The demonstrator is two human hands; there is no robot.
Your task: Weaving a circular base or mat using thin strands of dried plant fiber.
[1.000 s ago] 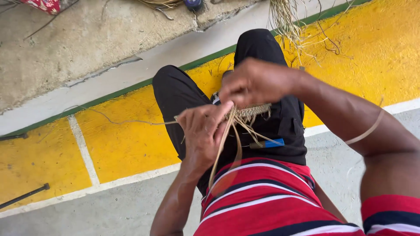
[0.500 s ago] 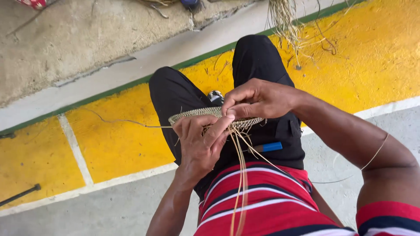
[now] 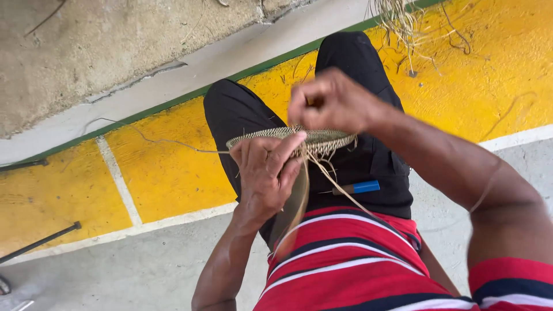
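Note:
A flat woven straw disc [image 3: 271,133] lies edge-on over my lap, above my black trousers. My left hand [image 3: 266,173] grips its near edge from below, thumb across the rim. My right hand [image 3: 331,102] is closed above the disc's right part, pinching a straw strand. Loose pale strands [image 3: 299,201] hang from the disc down over my red striped shirt. A thin strand [image 3: 155,140] trails left across the yellow floor. A blue-handled tool [image 3: 357,187] sticks out at my waist.
A bundle of dry straw [image 3: 403,23] lies at the top right on the yellow painted floor [image 3: 167,173]. A green line and a concrete ledge [image 3: 115,57] run behind. A dark metal rod [image 3: 40,242] lies at the left on the grey floor.
My right hand has risen above the disc, pulling a strand up. The hanging strands have shifted left under my left hand, and the disc has tilted more edge-on.

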